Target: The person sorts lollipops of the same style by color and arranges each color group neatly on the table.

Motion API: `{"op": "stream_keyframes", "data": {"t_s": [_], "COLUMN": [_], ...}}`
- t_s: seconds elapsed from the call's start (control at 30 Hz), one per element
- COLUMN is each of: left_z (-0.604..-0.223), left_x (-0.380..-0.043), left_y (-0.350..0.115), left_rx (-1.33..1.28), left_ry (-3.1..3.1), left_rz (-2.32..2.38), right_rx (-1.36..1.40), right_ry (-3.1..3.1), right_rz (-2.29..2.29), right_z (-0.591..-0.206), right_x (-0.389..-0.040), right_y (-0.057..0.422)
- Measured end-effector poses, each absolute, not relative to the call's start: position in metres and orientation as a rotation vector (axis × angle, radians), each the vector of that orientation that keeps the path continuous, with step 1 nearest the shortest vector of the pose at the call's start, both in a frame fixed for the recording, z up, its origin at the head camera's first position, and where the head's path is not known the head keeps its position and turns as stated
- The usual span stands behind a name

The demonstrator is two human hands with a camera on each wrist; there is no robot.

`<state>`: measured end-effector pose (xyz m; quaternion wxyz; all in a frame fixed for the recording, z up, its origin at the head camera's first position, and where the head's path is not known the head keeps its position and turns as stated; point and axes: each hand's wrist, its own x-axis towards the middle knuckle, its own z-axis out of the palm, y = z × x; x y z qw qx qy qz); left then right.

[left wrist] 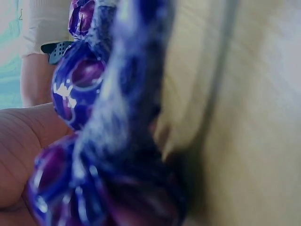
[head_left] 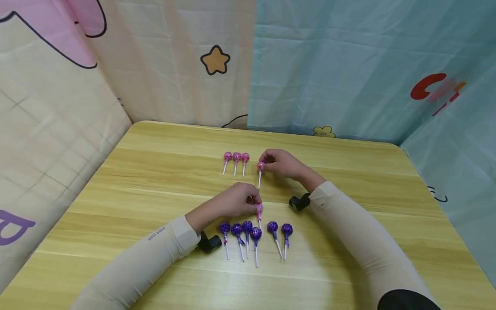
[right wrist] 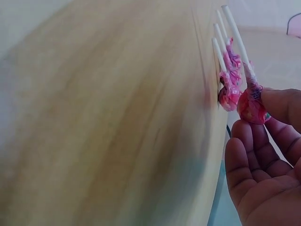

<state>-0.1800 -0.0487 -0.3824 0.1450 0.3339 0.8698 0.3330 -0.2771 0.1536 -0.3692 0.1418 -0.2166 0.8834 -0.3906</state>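
Note:
My right hand (head_left: 282, 163) pinches a pink-wrapped lollipop (right wrist: 251, 107) by its candy head, the white stick pointing toward me in the head view. Closer to me, my left hand (head_left: 237, 200) holds another pink lollipop (head_left: 259, 208) between thumb and fingers, just behind the purple ones. To the left of the right hand, three pink lollipops (head_left: 237, 156) lie side by side. Several purple lollipops (head_left: 255, 234) lie in front of the left hand, sticks toward me. In the left wrist view purple wrappers (left wrist: 80, 84) hide the left fingertips.
Everything lies on a wood-grain table (head_left: 155, 146). A patterned curtain (head_left: 186, 86) hangs along its back edge. Small black wrist cameras are strapped below each hand, the left one (head_left: 209, 243) close to the leftmost purple lollipop.

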Motion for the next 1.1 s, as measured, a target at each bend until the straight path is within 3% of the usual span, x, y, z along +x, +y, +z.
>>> {"op": "stream_keyframes", "data": {"t_s": [1.1], "left_z": [-0.382], "left_x": [-0.179], "left_y": [-0.048], "left_rx": [0.935], "left_ry": [2.51], "left_rz": [0.96], "right_rx": [-0.518], "right_ry": [2.585], "right_rz": [-1.027], "right_z": [-0.382], "right_x": [-0.321], "right_y": [0.134]}}
